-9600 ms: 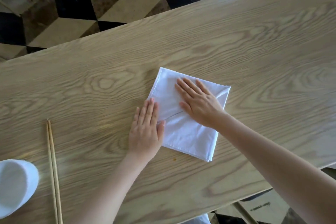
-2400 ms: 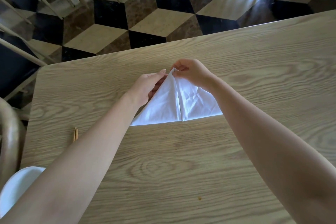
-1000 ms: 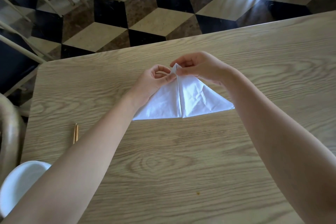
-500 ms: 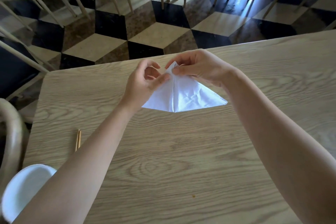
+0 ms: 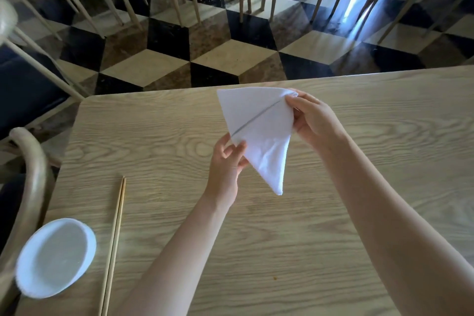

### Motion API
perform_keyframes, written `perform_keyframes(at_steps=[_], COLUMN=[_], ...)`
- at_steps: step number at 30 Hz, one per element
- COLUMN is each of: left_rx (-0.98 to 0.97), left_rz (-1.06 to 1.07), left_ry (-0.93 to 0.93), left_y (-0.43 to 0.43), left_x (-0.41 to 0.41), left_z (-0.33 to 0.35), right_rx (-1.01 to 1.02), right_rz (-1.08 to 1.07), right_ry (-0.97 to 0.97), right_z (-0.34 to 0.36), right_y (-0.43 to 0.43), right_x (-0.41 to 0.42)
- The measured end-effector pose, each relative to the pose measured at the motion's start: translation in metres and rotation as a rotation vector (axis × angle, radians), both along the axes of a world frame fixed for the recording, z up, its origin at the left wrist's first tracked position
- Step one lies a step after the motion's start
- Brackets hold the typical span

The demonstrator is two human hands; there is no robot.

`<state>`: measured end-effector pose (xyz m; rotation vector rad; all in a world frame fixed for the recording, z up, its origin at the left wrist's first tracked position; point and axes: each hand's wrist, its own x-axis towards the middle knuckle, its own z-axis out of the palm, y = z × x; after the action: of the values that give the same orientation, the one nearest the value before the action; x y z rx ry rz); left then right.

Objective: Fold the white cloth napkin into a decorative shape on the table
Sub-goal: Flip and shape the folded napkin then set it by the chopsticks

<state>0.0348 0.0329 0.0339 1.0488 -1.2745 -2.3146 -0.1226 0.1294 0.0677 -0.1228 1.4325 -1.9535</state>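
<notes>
Matt white cloth napkin [image 5: 259, 131], grained wooden table [image 5: 333, 251], wooden chopsticks [image 5: 114, 244], glossy tiled floor [image 5: 205, 51].

1. The napkin [image 5: 259, 120] is white cloth, folded into a flat triangle shape.
2. A thin grey line runs across it, from its top right corner down to its left edge.
3. One pointy corner hangs down and two corners are up top.
4. It is lifted up over the wooden table [image 5: 159, 136].
5. The left hand [image 5: 225, 161] pinches its left edge, and the right hand [image 5: 315, 120] pinches its top right corner.
</notes>
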Motion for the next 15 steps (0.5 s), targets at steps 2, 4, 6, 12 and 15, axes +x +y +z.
perform_keyframes(at_steps=[2,4,6,12,15], left_rx=[-0.026,-0.05,-0.1,-0.521,-0.914], left_rz=[0.015,0.023,0.037,-0.089,-0.169], left_ry=[-0.007,-0.015,-0.018,-0.009,-0.111], left_y=[-0.003,-0.006,-0.01,-0.018,-0.024], left_x=[0.002,0.003,0.002,0.01,0.009], left_z=[0.004,0.007,0.01,0.019,0.021], right_rx=[-0.058,-0.066,-0.067,-0.083,-0.013], right_rz=[-0.073,-0.099,-0.124,-0.068,0.012], right_ry=[-0.081,-0.118,-0.132,-0.064,0.056], right_z=[-0.006,-0.01,-0.013,-0.008,-0.003], right_y=[0.006,0.011,0.016,0.037,0.047], right_x=[0.001,0.006,0.011,0.018,0.021])
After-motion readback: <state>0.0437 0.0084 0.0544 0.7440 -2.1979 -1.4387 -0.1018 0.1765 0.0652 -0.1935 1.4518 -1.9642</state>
